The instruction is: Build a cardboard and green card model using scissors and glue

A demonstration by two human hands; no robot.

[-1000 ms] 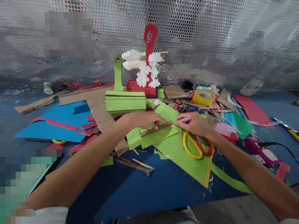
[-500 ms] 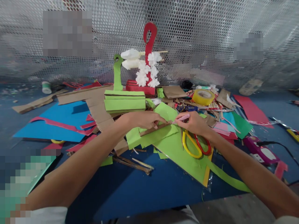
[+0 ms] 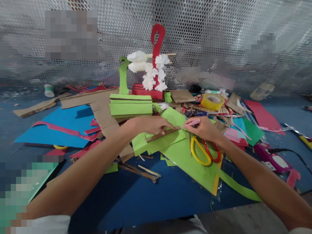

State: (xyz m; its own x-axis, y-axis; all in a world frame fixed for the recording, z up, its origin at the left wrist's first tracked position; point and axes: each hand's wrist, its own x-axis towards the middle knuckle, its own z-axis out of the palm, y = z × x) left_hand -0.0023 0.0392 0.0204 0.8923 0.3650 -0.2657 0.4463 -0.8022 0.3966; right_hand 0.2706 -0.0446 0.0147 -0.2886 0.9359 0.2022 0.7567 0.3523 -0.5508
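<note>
Across the middle of the table (image 3: 117,201), in the head view, we have a brown cardboard strip (image 3: 152,137) lying on a piece of green paper (image 3: 170,143). Our left hand (image 3: 156,126) presses on the strip, index finger stretched along it and the other fingers bent; we cannot tell whether the thumb pinches it. Our right hand (image 3: 203,128) pinches a pink pen (image 3: 194,122), its tip close to the strip's right end, though contact is too small to make out. We judge the step to be marking at that end. The next move seems to call for a flat, steady strip and a light pen. Scissors (image 3: 206,163) lie just on our side of the right hand.
</note>
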